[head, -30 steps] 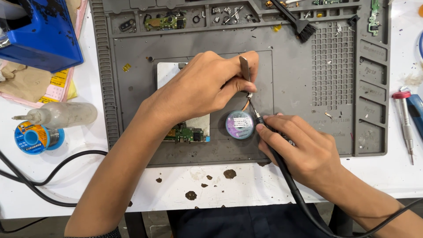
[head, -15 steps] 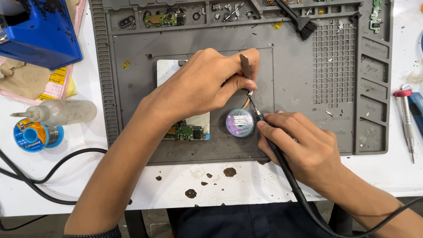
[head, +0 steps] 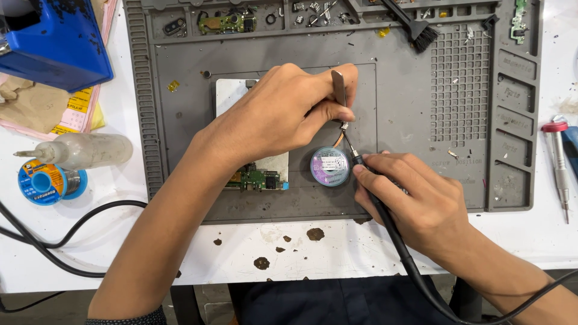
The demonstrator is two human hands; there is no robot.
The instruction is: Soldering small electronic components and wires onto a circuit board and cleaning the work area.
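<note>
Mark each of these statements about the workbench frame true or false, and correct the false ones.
1. The right hand holds a corded soldering iron like a pen. True.
2. The left hand holds a screwdriver. False: it pinches metal tweezers between its fingers.
3. A small round spool lies on the grey work mat just below the iron's tip. True.
4. The green circuit board sits off the mat on the white table. False: it lies on the mat, partly under the left forearm.
5. The red-capped screwdriver lies left of the mat. False: it lies to the right, on the white table.
</note>
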